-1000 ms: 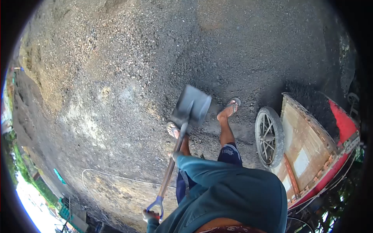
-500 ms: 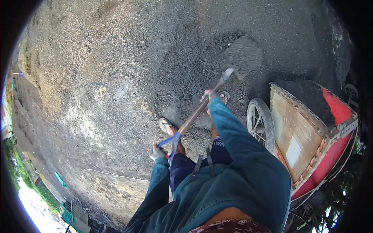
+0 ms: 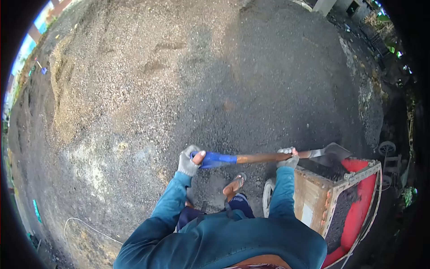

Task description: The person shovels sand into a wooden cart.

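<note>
A shovel (image 3: 260, 158) with a blue handle and a wooden shaft lies nearly level across my front. My left hand (image 3: 189, 160), in a grey fingerless glove, is closed round the blue handle. Further along, my right hand (image 3: 287, 158) grips the shaft near the metal end, also gloved. The shovel's blade (image 3: 335, 151) is over the far edge of a wooden-sided cart (image 3: 309, 190) with red inside; dark gravel-like material falls or lies beneath it, blurred. The cart's near wheel (image 3: 268, 196) is partly hidden by my right sleeve.
Dark, loose gravel (image 3: 210, 94) spreads ahead and to the left in a broad heap. My sandalled foot (image 3: 235, 184) stands beside the cart. A thin pale cable (image 3: 89, 224) lies at lower left. Another blue-handled tool (image 3: 43, 70) stands far left, and a wheeled frame (image 3: 392, 161) far right.
The shovel has swung from the ground up to the right, and its blade is now over the cart. Both hands have risen with it, keeping hold. The load on the blade looks mostly gone.
</note>
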Demonstrator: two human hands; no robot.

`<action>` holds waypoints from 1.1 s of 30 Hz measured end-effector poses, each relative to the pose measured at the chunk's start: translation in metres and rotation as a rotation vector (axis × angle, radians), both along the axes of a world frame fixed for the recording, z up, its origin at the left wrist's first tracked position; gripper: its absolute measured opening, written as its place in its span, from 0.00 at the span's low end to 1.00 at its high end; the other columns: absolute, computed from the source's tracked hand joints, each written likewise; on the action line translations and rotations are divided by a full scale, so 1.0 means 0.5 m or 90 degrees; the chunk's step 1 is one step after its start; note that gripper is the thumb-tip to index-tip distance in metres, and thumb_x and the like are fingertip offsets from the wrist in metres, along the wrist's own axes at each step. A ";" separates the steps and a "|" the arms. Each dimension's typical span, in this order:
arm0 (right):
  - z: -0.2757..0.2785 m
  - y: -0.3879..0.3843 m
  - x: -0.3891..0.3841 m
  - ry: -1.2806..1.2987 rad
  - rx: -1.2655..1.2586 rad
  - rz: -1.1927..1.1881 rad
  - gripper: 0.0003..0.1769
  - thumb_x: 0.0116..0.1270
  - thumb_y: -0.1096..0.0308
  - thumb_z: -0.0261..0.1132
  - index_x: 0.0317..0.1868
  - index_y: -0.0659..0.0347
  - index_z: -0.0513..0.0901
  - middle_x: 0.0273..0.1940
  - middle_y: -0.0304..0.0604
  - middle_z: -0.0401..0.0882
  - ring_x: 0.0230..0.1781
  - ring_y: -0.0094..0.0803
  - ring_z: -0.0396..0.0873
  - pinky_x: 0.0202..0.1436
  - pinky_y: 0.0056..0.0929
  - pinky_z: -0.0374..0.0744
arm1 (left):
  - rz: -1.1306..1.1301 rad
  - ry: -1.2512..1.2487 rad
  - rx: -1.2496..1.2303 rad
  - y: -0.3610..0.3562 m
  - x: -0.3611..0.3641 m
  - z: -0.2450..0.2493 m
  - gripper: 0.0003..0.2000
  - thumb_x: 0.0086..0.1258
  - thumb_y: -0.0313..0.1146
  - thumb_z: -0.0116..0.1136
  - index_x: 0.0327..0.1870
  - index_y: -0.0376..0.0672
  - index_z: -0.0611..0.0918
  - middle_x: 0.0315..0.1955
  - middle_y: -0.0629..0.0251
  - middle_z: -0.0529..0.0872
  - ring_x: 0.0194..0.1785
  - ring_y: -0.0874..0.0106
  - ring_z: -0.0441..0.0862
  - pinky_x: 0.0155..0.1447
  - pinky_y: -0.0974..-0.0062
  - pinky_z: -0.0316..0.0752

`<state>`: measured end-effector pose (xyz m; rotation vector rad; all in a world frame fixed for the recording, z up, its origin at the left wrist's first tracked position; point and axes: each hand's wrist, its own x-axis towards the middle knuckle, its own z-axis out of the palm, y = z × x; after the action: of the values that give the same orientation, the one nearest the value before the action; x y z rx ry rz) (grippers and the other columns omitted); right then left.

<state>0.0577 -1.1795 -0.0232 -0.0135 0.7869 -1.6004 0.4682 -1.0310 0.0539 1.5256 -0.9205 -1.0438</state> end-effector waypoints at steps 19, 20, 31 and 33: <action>0.184 -0.101 0.867 0.215 0.141 0.433 0.08 0.63 0.69 0.66 0.38 0.53 0.74 0.25 0.37 0.74 0.20 0.33 0.75 0.24 0.42 0.78 | 0.162 0.894 -0.057 0.267 0.252 0.105 0.05 0.60 0.32 0.58 0.29 0.45 0.75 0.15 0.73 0.66 0.21 0.70 0.69 0.38 0.62 0.74; 0.187 -0.138 0.884 0.274 0.132 0.446 0.08 0.63 0.70 0.66 0.38 0.54 0.74 0.25 0.38 0.74 0.20 0.33 0.75 0.22 0.42 0.79 | 0.151 0.925 -0.083 0.236 0.255 0.104 0.05 0.61 0.31 0.58 0.28 0.46 0.74 0.15 0.73 0.65 0.21 0.70 0.68 0.38 0.62 0.74; 0.166 -0.700 0.958 0.380 0.151 0.558 0.07 0.63 0.71 0.64 0.40 0.62 0.75 0.26 0.43 0.74 0.22 0.37 0.77 0.27 0.48 0.81 | 0.235 0.917 -0.087 -0.320 0.231 0.118 0.07 0.58 0.28 0.54 0.23 0.49 0.69 0.16 0.72 0.64 0.21 0.70 0.65 0.37 0.60 0.71; 0.163 -0.939 0.952 0.342 0.078 0.562 0.06 0.63 0.71 0.62 0.38 0.61 0.75 0.26 0.43 0.74 0.22 0.37 0.77 0.27 0.48 0.81 | 0.255 0.879 -0.074 -0.546 0.229 0.122 0.07 0.58 0.29 0.54 0.22 0.48 0.69 0.16 0.72 0.65 0.21 0.69 0.67 0.38 0.58 0.74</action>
<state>0.5337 -1.6488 0.0584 -0.6386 1.0868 -0.6975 0.5828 -1.3039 0.1149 0.5367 0.2848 -1.3432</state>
